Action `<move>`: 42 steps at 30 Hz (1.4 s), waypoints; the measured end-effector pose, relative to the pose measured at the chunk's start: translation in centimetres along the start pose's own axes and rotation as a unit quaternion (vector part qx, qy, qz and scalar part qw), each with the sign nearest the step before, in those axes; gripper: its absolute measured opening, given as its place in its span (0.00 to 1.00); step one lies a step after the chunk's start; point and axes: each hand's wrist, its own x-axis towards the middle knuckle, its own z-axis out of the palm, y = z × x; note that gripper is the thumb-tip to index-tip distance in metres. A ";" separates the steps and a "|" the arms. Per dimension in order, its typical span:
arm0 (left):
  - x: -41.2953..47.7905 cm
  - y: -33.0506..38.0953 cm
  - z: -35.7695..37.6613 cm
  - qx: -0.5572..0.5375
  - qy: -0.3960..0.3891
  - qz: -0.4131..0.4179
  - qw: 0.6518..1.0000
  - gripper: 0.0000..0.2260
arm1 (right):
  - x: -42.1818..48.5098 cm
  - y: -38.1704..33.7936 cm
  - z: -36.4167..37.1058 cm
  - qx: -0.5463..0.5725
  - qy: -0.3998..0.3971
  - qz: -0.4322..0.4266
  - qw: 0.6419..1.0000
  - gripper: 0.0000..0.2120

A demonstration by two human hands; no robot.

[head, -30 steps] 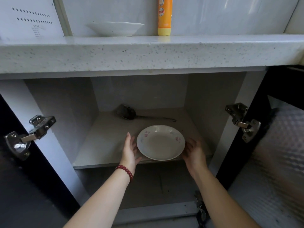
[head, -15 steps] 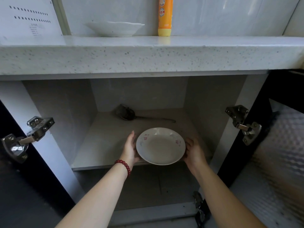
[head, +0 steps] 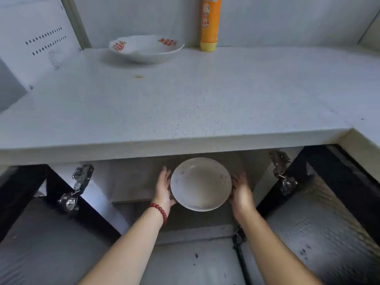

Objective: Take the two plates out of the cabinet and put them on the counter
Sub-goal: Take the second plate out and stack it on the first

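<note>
A white plate with small pink flowers [head: 200, 184] is held level in front of the open cabinet [head: 131, 182], just below the counter's front edge. My left hand [head: 164, 188], with a red bead bracelet at the wrist, grips its left rim. My right hand [head: 239, 188] grips its right rim. A second white plate with orange-red marks [head: 146, 48] rests on the speckled white counter [head: 185, 103] at the back, left of centre.
An orange bottle [head: 210, 23] stands against the back wall, right of the second plate. A white appliance [head: 30, 46] sits at the counter's left. Both black cabinet doors [head: 337, 175] hang open with metal hinges [head: 282, 173] showing.
Both hands have lifted the flowered plate off the shelf and drawn it out toward me. My view has risen, so the counter top now shows and the cabinet interior is mostly hidden.
</note>
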 end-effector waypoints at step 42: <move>-34.7 23.9 4.4 -0.046 0.082 0.002 0.996 0.24 | -27.6 -28.7 5.2 -0.089 -0.049 0.062 0.993 0.26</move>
